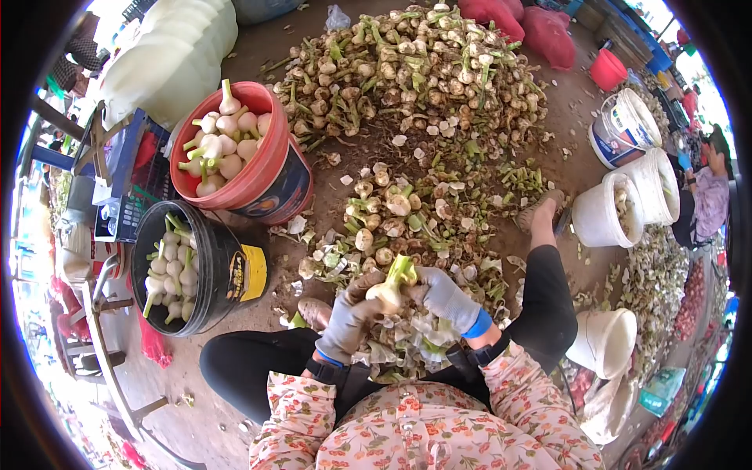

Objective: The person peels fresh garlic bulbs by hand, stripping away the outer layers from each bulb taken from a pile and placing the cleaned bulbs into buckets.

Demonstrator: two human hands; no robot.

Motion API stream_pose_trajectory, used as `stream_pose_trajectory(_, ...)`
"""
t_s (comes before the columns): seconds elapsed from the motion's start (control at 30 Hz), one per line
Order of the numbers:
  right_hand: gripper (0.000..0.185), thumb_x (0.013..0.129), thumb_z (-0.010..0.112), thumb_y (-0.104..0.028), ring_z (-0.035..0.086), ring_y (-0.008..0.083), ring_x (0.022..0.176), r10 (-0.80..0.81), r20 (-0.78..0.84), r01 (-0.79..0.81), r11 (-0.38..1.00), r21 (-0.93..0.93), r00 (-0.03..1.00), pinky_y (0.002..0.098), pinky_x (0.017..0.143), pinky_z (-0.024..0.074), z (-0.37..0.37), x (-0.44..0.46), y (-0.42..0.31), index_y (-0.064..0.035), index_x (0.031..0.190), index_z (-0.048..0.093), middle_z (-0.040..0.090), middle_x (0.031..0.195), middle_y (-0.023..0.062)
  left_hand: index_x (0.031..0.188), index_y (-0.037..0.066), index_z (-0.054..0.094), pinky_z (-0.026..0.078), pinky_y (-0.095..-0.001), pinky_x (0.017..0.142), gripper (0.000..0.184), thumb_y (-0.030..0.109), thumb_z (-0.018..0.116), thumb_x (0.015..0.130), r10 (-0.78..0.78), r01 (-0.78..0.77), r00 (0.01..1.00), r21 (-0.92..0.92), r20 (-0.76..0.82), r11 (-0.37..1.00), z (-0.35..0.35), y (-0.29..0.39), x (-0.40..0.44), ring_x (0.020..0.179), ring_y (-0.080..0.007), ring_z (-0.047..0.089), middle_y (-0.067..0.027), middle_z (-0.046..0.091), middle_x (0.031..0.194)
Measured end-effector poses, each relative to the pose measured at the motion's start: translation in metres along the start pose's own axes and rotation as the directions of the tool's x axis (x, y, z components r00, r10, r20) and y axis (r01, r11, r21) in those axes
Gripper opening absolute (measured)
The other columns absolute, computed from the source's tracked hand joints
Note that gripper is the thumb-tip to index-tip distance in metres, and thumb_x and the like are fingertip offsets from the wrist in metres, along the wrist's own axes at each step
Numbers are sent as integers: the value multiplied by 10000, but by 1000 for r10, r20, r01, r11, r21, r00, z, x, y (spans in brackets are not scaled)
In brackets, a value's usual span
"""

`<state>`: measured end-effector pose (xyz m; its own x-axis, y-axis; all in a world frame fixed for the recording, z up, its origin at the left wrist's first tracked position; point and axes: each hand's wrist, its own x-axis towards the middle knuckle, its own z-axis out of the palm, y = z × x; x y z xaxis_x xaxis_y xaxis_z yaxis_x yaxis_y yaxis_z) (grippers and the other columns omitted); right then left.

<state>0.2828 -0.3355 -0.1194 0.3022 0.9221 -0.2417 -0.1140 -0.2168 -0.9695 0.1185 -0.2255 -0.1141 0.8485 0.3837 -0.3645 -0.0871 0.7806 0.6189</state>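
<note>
My left hand [348,319], in a grey work glove, is wrapped round a garlic bulb [385,298] with a short green stalk pointing up. My right hand [450,299], gloved the same way, has its fingers closed against the bulb's other side, by the stalk. Whether a small tool is in the right hand is hidden. Beneath my hands lies a heap of papery peelings [411,337]. Just beyond them are loose unpeeled garlic bulbs [384,255]. Farther off rises a big pile of untrimmed garlic [415,74].
At left stand a red bucket [291,178] and a black bucket [205,309], both holding peeled white bulbs. White buckets [597,215] line the right side. A metal chair frame [106,337] is at far left. Another person [709,188] sits at far right.
</note>
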Motion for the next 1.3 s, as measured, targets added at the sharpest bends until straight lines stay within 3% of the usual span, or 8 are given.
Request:
stream_pose_trajectory(0.07, 127, 852, 579, -49, 449, 63, 695, -350, -60, 320, 904, -284, 935, 228, 615, 397, 8, 2, 7, -19, 974, 596, 524, 780, -39, 1178, 74, 564, 420, -207, 530, 395, 321, 591, 871, -140, 145, 989, -414, 43, 899, -14, -9, -1, 743, -142, 576, -57, 620, 980)
stream_pose_trajectory(0.2, 136, 837, 549, 9, 502, 78, 741, 144, -115, -103, 947, 304, 983, 250, 634, 422, 28, -1, -2, -25, 963, 587, 541, 800, -4, 1205, 136, 541, 421, -230, 521, 563, 592, 433, 893, -99, 63, 985, -238, -143, 969, -3, -13, 3, 773, -132, 582, -30, 619, 1039)
stream_pose_trajectory(0.3, 151, 854, 530, 15, 511, 73, 758, -430, -171, 340, 856, -390, 886, 250, 633, 426, 29, 1, 10, -21, 990, 585, 546, 813, 2, 1226, 116, 522, 458, -260, 568, 680, 674, 372, 867, -211, 245, 966, -275, 149, 930, -32, -10, 7, 799, -153, 600, -57, 616, 996)
stream_pose_trajectory(0.4, 170, 860, 523, 14, 504, 73, 747, -56, -324, 94, 990, 102, 944, 239, 632, 422, 32, -1, 4, -13, 1020, 573, 543, 819, 2, 1253, 95, 499, 474, -250, 585, 800, 750, 306, 834, -120, 123, 992, -82, 43, 989, -15, -7, 1, 788, -159, 615, -77, 615, 955)
stream_pose_trajectory(0.57, 191, 896, 552, -77, 504, 71, 729, 111, -95, -74, 942, 328, 989, 215, 694, 434, 19, -5, -2, 0, 1071, 564, 554, 842, -16, 1332, 80, 414, 523, -273, 642, 479, 69, 574, 881, 51, -7, 974, 195, -220, 981, -1, 9, 0, 833, -156, 611, -68, 585, 1036)
stream_pose_trajectory(1.03, 290, 853, 651, -133, 579, 99, 882, 87, -3, -56, 665, 744, 996, 258, 760, 482, 23, -27, -11, -2, 1096, 563, 609, 967, 17, 1018, 78, 592, 458, -259, 555, 417, 459, 479, 895, -236, 240, 971, -234, 43, 942, -18, 9, 12, 736, -158, 615, -60, 652, 858)
stream_pose_trajectory(1.2, 360, 841, 674, -186, 570, 114, 880, -167, -32, 166, 904, 394, 985, 251, 768, 474, 17, -41, -3, -5, 1120, 537, 600, 975, 34, 957, 77, 625, 460, -283, 548, 446, 452, 388, 918, -153, 153, 988, -375, 29, 914, -32, -3, 15, 742, -199, 619, -57, 663, 837)
stream_pose_trajectory(1.3, 392, 813, 711, -242, 567, 123, 854, -50, 166, -57, 810, 584, 985, 241, 760, 473, 18, -46, -2, -12, 1079, 539, 594, 954, 48, 1091, 64, 578, 532, -388, 723, 406, 392, 401, 931, 280, -245, 955, 268, -101, 932, -48, -8, 17, 854, -232, 624, -83, 643, 994)
